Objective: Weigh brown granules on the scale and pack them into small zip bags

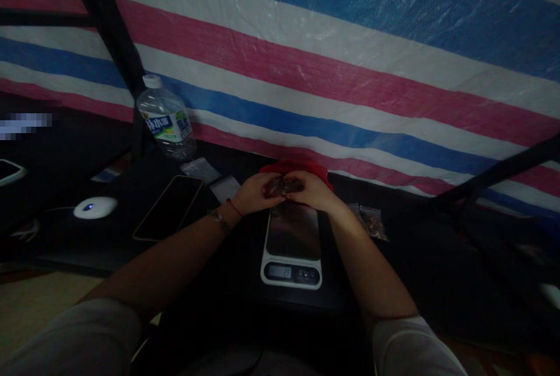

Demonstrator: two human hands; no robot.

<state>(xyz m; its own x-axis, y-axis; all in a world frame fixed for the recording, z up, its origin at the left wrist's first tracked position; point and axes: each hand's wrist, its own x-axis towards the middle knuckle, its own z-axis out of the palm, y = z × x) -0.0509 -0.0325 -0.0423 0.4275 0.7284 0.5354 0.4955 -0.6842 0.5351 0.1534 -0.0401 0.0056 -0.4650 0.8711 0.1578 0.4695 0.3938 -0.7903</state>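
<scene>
Striped woven plastic tarpaulin [332, 72], bands of blue, white and red, hangs as a backdrop behind the far edge of the dark worktop [415, 259]. Black diagonal poles cross it at left and right.

Clear plastic water bottle [166, 119] with white cap stands near the far left of the worktop, tilted in view. Its label is blue and green with white characters; too blurred to read.

Dark flat phone with a pale rim [168, 208] lies face up, left of centre. White digital kitchen scale with a dark glossy platform [292, 244] sits at the centre near the front edge; its small grey display shows digits, not legible.

White oval device with a blue light [95, 207] rests toward the left edge. Red cloth or bag [301, 167] lies just behind the hands. Small clear plastic bag of brownish bits [373, 222] lies right of the scale; other clear bags [202, 167] lie near the bottle's base.

Both forearms reach forward, hands meeting above the scale's far edge. Left hand [254, 194], with red string and beaded bracelet at the wrist, and right hand [311, 190] have fingers curled inward, pinching between them a small dark clear-wrapped packet [280, 187]. Packet is held off the platform, in front of the red cloth.
</scene>
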